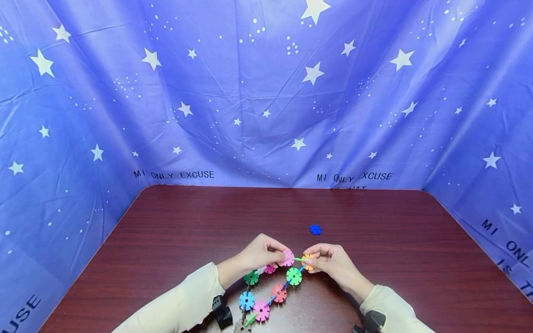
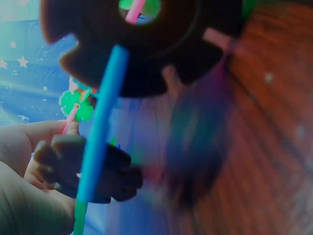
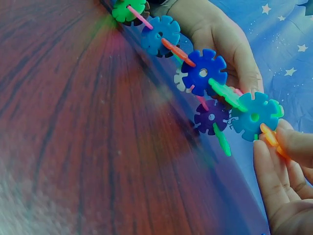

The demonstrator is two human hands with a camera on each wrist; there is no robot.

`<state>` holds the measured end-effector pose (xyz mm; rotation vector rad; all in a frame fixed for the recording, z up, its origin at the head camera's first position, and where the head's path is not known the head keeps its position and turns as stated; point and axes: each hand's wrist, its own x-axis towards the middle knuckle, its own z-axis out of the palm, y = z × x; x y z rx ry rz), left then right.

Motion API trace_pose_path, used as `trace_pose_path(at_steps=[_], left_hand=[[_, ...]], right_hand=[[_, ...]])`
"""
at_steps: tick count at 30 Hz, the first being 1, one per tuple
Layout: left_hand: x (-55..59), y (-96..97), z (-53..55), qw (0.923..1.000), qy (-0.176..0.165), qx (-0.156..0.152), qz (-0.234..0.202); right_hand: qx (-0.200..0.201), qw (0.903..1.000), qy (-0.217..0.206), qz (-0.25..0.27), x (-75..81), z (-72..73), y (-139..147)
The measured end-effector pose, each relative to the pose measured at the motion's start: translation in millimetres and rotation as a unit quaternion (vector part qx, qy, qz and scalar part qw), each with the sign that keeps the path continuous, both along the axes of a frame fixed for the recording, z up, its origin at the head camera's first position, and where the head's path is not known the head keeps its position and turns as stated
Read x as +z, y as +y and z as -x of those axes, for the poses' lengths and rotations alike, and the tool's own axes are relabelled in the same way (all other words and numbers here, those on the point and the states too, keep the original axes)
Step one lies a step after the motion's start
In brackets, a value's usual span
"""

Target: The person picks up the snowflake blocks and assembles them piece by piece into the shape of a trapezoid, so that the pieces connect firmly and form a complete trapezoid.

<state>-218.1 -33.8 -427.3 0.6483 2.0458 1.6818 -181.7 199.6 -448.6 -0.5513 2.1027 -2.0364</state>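
Both hands hold one chain of notched plastic snowflake discs in a loop above the table. My left hand (image 1: 262, 253) pinches a pink disc (image 1: 288, 258) between thumb and fingers. A yellow-orange disc (image 1: 307, 262) is gripped by my right hand (image 1: 331, 261); in the right wrist view that disc (image 3: 272, 138) shows edge-on. Between the hands a light green disc (image 1: 298, 259) also stands edge-on. Further links hang below: a green disc (image 1: 294, 276), a red one (image 1: 279, 292), a pink one (image 1: 261, 311) and a light blue one (image 1: 247, 301). Large dark discs blur the left wrist view.
A single blue disc (image 1: 315, 230) lies on the dark red wooden table (image 1: 187, 222), beyond the hands. A blue curtain with white stars (image 1: 250, 92) surrounds the table's back and sides. Black camera mounts (image 1: 222, 313) sit on both wrists.
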Motion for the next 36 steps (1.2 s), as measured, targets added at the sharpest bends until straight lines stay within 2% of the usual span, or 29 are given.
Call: trace_pose_path(at_steps=[10,19,30,36], left_hand=[[9.0,3.6,-3.4,0.9993,0.029,0.003,0.024],[7.2,3.9,-5.8,0.9992,0.022,0.017,0.028],[5.3,5.8,-4.9,0.9999,-0.004,0.005,0.009],[6.0,5.9,-1.6,0.9995,0.005,0.018,0.026]], right_hand=[[-0.014,0.9996,0.022,0.011,3.1,-3.2,-4.4],[-0.025,0.9995,0.018,0.006,1.0,-5.5,-7.5],[-0.017,0.9994,0.026,-0.015,4.7,-4.8,-6.3],[-0.017,0.9991,0.022,-0.031,3.3,-2.6,-3.4]])
